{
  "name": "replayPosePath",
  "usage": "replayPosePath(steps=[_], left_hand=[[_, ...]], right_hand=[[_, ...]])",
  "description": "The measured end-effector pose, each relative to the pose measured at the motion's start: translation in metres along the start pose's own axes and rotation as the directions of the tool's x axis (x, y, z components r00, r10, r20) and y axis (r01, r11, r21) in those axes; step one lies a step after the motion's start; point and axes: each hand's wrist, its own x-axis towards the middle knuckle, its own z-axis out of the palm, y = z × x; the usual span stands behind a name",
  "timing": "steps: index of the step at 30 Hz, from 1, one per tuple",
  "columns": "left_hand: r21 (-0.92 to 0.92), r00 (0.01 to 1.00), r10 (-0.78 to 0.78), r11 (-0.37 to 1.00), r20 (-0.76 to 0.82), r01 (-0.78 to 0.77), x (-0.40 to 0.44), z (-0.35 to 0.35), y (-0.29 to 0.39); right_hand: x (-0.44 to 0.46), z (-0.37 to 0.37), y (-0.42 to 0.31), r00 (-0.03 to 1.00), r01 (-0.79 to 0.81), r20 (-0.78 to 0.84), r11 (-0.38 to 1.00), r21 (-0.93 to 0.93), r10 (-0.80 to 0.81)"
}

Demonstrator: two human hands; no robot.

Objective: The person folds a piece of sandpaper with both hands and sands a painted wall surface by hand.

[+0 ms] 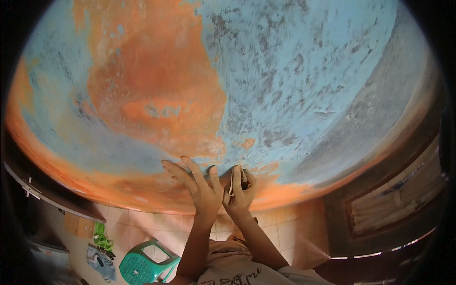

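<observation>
A wall (294, 71) with worn patches of light blue, orange and grey paint fills most of the head view. My left hand (203, 191) rests against its lower orange part, fingers spread and stretched out. Close beside it on the right, my right hand (240, 197) is closed round a folded piece of sandpaper (231, 184), dark on one side and tan at the edges. It is held up against the wall, and the fingers hide part of it.
Behind and below, a green plastic stool (137, 268) stands on the tiled floor (164, 223). Left of it lie a bright green cord (102, 237) and a bluish cloth-like item (100, 261). A dark-framed panel with a curtain (394, 204) is at the right.
</observation>
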Motion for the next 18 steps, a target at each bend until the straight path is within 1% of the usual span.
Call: replayPosePath(steps=[1, 3, 4, 5, 7, 8, 9, 10, 11, 12, 13, 14, 16, 17, 18], left_hand=[[0.0, 1.0, -0.001, 1.0, 0.001, 0.001, -0.001, 0.0, 0.0], [-0.019, 1.0, -0.016, 1.0, 0.019, 0.016, -0.001, -0.002, -0.002], [-0.016, 1.0, -0.019, 1.0, 0.019, 0.019, -0.001, -0.004, -0.002], [-0.02, 1.0, -0.011, 1.0, 0.02, 0.012, -0.001, -0.006, -0.001], [-0.029, 1.0, -0.007, 1.0, 0.02, 0.007, -0.001, -0.007, 0.0], [-0.015, 1.0, -0.011, 1.0, 0.025, 0.011, -0.001, -0.007, 0.0], [0.001, 0.999, -0.012, 1.0, 0.033, 0.012, -0.001, -0.007, -0.001], [0.001, 0.999, -0.01, 1.0, 0.033, 0.01, 0.0, -0.01, 0.0], [-0.055, 0.998, -0.026, 0.998, 0.063, 0.03, 0.001, -0.014, 0.001], [-0.108, 0.995, -0.046, 0.993, 0.089, 0.055, 0.0, -0.017, 0.001], [-0.108, 0.995, -0.056, 0.992, 0.083, 0.064, -0.001, -0.016, 0.001], [-0.115, 0.995, -0.052, 0.991, 0.082, 0.061, -0.002, -0.015, 0.0], [-0.129, 0.995, -0.046, 0.99, 0.086, 0.057, -0.003, -0.011, 0.001], [-0.138, 0.996, -0.052, 0.988, 0.074, 0.062, -0.004, -0.009, 0.002], [-0.146, 0.997, -0.056, 0.987, 0.059, 0.064, -0.003, -0.008, 0.002]], right_hand=[[-0.001, 0.0, 0.005, 1.0, -0.001, 0.001, 1.0, 0.0, 0.001], [0.001, 0.001, 0.015, 0.993, -0.081, -0.077, 0.995, 0.064, 0.086], [0.005, 0.001, 0.015, 0.985, -0.033, -0.168, 0.999, -0.02, 0.029], [0.004, 0.001, 0.009, 0.986, -0.029, -0.165, 0.999, -0.017, 0.026], [0.004, 0.001, -0.008, 0.995, -0.095, -0.016, 0.993, 0.072, 0.096], [0.008, 0.001, -0.013, 0.998, 0.018, -0.061, 1.0, -0.009, -0.019], [0.007, 0.001, -0.007, 0.998, 0.016, -0.061, 1.0, -0.009, -0.017], [0.006, 0.0, 0.003, 0.994, -0.029, -0.107, 1.0, -0.007, 0.028], [0.006, 0.0, 0.01, 0.986, -0.073, -0.152, 0.997, -0.001, 0.072], [0.009, -0.002, 0.007, 0.973, -0.128, -0.186, 0.991, 0.042, 0.134], [0.012, -0.004, 0.005, 0.956, -0.179, -0.22, 0.98, 0.09, 0.195], [0.011, -0.004, -0.001, 0.979, -0.153, -0.12, 0.982, 0.109, 0.166], [0.0, 0.006, -0.01, 0.998, -0.059, -0.022, 0.99, 0.127, 0.062], [-0.003, 0.006, -0.003, 0.998, -0.061, -0.024, 0.991, 0.121, 0.065], [-0.002, 0.007, 0.002, 0.99, -0.099, -0.093, 0.99, 0.099, 0.108]])
